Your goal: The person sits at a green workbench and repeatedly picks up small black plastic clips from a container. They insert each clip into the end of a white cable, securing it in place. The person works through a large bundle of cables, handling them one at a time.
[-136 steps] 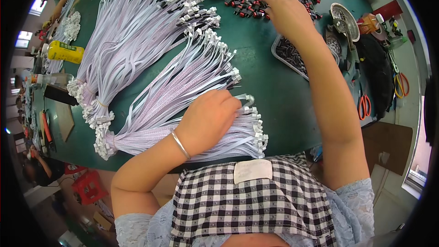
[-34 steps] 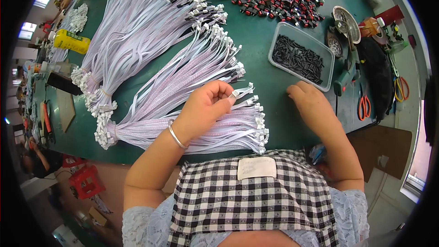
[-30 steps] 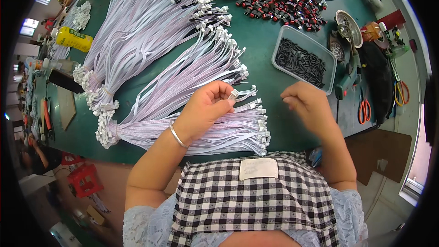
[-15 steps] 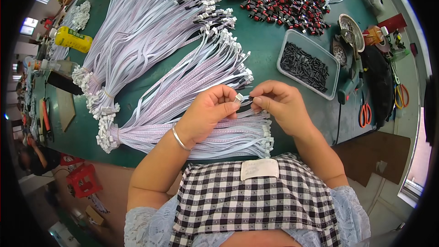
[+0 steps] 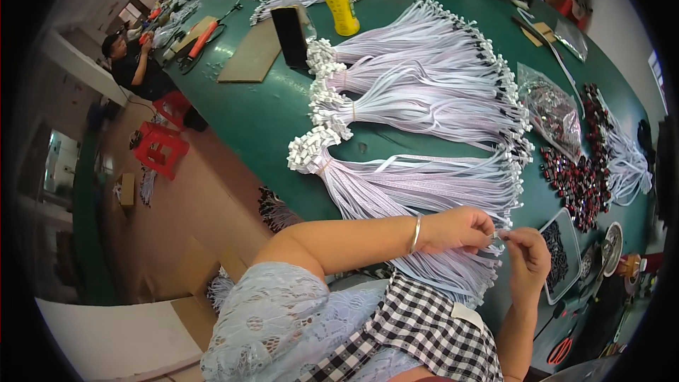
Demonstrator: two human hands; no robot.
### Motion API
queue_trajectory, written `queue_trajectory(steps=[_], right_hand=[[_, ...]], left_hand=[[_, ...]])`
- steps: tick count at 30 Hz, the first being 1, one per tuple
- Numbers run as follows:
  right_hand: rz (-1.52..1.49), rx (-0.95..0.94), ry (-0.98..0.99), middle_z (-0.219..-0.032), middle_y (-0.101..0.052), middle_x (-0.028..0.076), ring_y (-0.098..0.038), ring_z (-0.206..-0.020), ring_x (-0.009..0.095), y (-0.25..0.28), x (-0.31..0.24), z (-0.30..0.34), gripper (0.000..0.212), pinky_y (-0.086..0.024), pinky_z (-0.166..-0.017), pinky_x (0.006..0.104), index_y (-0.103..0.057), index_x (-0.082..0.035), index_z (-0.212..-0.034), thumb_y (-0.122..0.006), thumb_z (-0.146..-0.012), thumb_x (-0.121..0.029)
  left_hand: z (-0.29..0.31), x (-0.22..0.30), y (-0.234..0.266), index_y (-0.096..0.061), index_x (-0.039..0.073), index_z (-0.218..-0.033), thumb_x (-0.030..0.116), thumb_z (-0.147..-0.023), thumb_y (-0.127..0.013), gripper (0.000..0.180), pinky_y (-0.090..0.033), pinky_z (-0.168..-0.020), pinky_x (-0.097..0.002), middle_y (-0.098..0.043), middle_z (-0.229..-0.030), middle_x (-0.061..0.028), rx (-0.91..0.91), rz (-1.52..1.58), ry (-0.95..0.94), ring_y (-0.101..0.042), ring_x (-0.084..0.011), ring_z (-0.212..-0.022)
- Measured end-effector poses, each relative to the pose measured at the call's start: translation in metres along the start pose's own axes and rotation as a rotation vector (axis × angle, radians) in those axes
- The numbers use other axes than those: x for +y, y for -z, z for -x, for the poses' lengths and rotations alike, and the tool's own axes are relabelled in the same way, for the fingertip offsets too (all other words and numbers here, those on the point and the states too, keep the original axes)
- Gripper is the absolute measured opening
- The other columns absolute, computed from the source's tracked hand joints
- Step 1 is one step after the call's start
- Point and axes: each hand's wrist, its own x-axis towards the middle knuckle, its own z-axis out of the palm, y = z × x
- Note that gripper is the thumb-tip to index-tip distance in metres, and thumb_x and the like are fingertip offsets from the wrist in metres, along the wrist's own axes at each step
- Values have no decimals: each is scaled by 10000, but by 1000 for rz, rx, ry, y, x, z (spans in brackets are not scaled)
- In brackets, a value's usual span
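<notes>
Green, smooth tabletop (image 5: 262, 124) runs across a workroom with a reddish-brown floor (image 5: 205, 191); red plastic stool (image 5: 161, 150) and a seated person in dark clothing (image 5: 141, 71) off to the left. Small white plastic connector (image 5: 496, 236) is up at the fingertips, over the loose ends of the nearest fan of flat white-and-lilac cables (image 5: 417, 177). Fan is tied at its far end, white connectors clustered there. Left hand (image 5: 454, 230): fingers curled, pinching the connector. Right hand (image 5: 530, 258): thumb and fingers nearly together, right beside it; can't tell what, if anything, it grips. Clear rectangular plastic box (image 5: 575, 238) of small black pieces sits just right of that hand. Connector detail too small to read; left forearm covers part of the fan; orange-handled scissors (image 5: 559, 351) partly lost in the dark lower-right rim.
</notes>
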Motion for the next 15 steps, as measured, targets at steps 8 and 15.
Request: queue_trajectory(steps=[8,15], right_hand=[[-77,-15,-48,-871,-602,85,-597,-795,162,-9,-2,-12,139,-474,-720,254,-606,24,-881,-587,-781,119],[-206,49,-244,-928,-554,73,-572,-812,131,8,15,31,122,-485,-721,239,-596,25,-906,-578,-816,105]], left_hand=[[2,3,-9,-628,24,-994,129,-887,-645,151,-474,-651,-225,-580,-831,20,-24,-206,-73,-534,-42,-729],[3,3,-9,-627,2,-964,69,-866,-645,120,-492,-672,-226,-599,-832,-14,21,-91,-147,-563,-74,-712]])
